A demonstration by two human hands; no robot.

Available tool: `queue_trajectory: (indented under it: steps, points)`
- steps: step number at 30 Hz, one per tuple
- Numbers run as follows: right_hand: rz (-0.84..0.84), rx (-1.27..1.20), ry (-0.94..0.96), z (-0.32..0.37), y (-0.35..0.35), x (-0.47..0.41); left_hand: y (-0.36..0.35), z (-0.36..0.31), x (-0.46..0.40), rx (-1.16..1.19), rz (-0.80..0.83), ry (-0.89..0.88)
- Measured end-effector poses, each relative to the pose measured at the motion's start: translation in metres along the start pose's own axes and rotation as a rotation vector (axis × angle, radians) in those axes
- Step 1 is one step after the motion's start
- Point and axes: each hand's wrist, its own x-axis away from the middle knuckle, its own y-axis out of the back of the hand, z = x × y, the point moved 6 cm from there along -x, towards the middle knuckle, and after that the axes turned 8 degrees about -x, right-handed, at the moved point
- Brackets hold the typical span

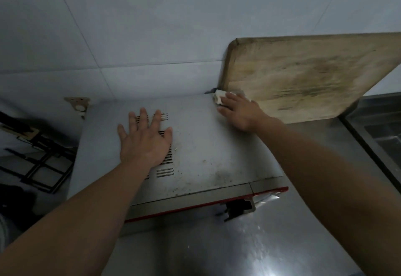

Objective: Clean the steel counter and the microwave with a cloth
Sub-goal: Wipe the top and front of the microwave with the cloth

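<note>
One cloth [219, 98], small and whitish, is sitting bunched at the far right corner of the microwave [206, 145] top, mostly under the fingertips of the right hand [239, 110]. That hand is pressing it down with fingers laid forward and close together; whether the thumb is curling round the cloth cannot be told. The cloth is lying ahead of the fingers, toward the wall [152, 37], so the uncleaned run of the microwave top is stretching back toward the person and off to the left. Judged from this, the next stroke is probably going to be a pull along the top's long axis, leftward from that corner. The left hand [145, 141] is lying flat on the microwave's vent slots, fingers spread, bracing it. A wooden cutting board [303, 76] is leaning on the wall just right of the microwave, beside the cloth. The steel counter [271, 243] is showing in front of and right of the microwave.
</note>
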Motion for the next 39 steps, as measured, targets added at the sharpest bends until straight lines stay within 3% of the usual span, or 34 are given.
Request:
queue_trajectory:
  steps: [6,9,17,24,30,35,39]
  points:
    - [-0.05,0.067,0.006,0.002,-0.013,0.007,-0.001,0.002,0.001,-0.002,-0.006,0.002]
    - [-0.086,0.059,0.049,0.007,-0.029,0.062,0.001,0.001,0.0,-0.001,-0.01,-0.002]
    - [0.012,0.098,0.143,0.01,-0.065,0.213,0.0,0.001,0.001,-0.007,0.0,-0.008]
    - [0.016,0.084,0.172,0.011,-0.039,0.136,0.002,0.0,0.0,-0.02,-0.005,-0.006]
    - [0.018,0.081,0.051,0.016,-0.023,0.044,0.001,0.0,-0.003,-0.018,0.036,-0.023]
    - [-0.032,0.059,0.042,0.03,-0.034,0.07,0.002,0.013,-0.005,-0.061,0.116,-0.154]
    - [0.005,0.024,0.184,0.074,-0.06,0.14,0.009,0.047,-0.003,-0.098,0.121,-0.248]
